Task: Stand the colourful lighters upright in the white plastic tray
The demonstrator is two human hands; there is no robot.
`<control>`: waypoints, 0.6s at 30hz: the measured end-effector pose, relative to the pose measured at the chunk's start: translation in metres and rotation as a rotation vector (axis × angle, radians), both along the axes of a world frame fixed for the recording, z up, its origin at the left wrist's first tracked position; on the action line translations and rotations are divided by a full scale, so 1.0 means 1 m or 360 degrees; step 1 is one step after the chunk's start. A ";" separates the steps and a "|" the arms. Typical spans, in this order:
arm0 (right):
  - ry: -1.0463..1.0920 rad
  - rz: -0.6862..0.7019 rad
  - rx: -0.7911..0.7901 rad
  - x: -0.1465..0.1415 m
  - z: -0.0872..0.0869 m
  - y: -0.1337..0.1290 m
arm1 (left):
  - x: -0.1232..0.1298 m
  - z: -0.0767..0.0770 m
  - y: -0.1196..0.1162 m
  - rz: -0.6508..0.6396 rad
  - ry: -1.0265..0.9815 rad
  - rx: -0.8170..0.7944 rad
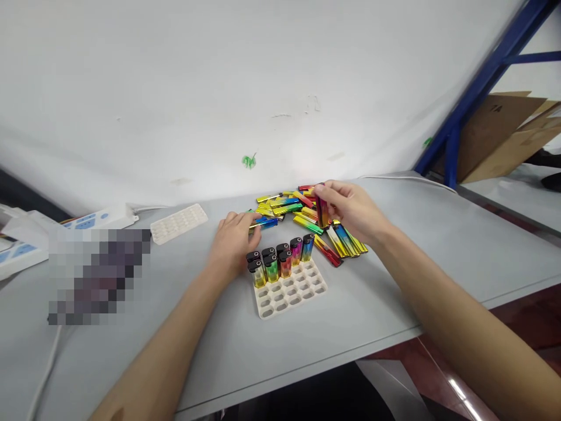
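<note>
My right hand (350,207) pinches a shiny lighter (323,210) in red, purple and gold, held nearly upright above the pile. Between the curled fingers of my left hand (232,237) is a blue-and-gold lighter (268,223), lying nearly level at the pile's left edge. Close in front of the hands sits a cream tray (291,292) with rows of oval holes. Several lighters (272,268) with black tops stand upright in its far rows, in yellow, green, red, pink and blue. Behind it lies a loose pile of metallic lighters (302,216), mostly gold with coloured ends.
A second cream tray (179,223) rests on the grey table (359,310) at the left. Near it are a white power strip (99,219) and a blurred-out object (100,278) with a cable. A white wall rises behind. Blue shelving (486,82) and cardboard (499,134) stand at right.
</note>
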State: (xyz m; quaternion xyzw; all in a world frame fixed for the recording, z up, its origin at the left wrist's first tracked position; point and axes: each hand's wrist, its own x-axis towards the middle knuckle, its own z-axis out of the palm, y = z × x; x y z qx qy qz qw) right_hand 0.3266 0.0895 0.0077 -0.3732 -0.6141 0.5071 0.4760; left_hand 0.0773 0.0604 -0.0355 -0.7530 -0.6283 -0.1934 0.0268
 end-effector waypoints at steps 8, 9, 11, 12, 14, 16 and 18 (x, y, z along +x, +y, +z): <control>-0.0193 0.0322 0.0282 -0.001 0.008 -0.016 | 0.003 -0.004 -0.001 -0.0093 0.0015 -0.0073; -0.0298 0.0369 0.0364 -0.002 0.007 -0.017 | 0.003 -0.005 -0.001 -0.0100 0.0022 -0.0073; -0.0486 0.0442 0.0535 -0.005 0.006 -0.019 | 0.002 -0.005 -0.001 -0.0108 0.0041 -0.0070; -0.0554 0.0474 0.0616 -0.007 0.004 -0.020 | 0.002 -0.006 -0.002 -0.0111 0.0054 -0.0069; -0.0627 0.0557 0.0716 -0.010 0.002 -0.021 | 0.002 -0.006 -0.002 -0.0110 0.0076 -0.0074; -0.0640 0.0640 0.0744 -0.013 0.000 -0.021 | 0.002 -0.005 -0.002 -0.0117 0.0086 -0.0078; -0.0635 0.0699 0.0726 -0.014 0.000 -0.022 | 0.002 -0.005 -0.002 -0.0131 0.0087 -0.0074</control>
